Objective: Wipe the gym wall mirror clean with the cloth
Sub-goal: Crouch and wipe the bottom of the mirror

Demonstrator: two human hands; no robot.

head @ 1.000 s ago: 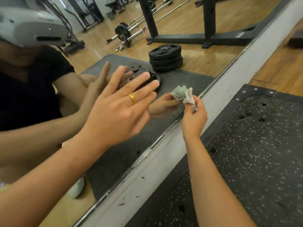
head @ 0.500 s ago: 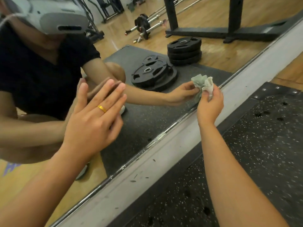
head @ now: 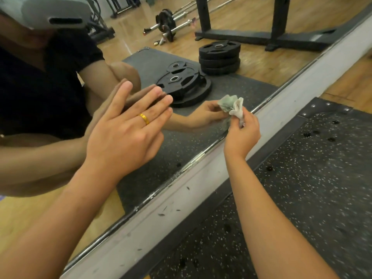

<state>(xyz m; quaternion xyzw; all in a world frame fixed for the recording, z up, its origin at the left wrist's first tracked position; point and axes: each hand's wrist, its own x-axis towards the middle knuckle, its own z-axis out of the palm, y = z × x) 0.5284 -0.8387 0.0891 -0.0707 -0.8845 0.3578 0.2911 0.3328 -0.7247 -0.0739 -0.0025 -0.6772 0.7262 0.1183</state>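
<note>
Compared with half a second ago, the cloth (head: pixel 233 106) sits at much the same low spot on the glass, while the left hand's index finger has spread away from the others.

Crumpled into a pale wad, the cloth lies against the mirror (head: pixel 191 137) just above its bottom edge, on the right side of the scene and touching its own reflection. The right hand (head: pixel 241 135) grips it from below, fingers and thumb curled round the bunched lower part, so only the loose top meets the glass.

To wipe well here, I judge the wad should be flattened so that more fabric bears on the glass, then drawn in overlapping strokes along the edge and up from it. Firm, even pressure matters, since the small crumpled tip would likely leave streaks.

Reaching in from the near right, the right forearm is almost straight and the wrist is bent slightly toward the mirror. To the left, the left hand (head: pixel 124 135) is released, its fingers straight and its palm turned to the glass, with a gold ring (head: pixel 145 119) on one finger. Whether its fingertips touch the glass, I cannot tell. Below the mirror runs a white sill (head: pixel 181 200), with a speckled rubber mat (head: pixel 312 188) nearer.
</note>
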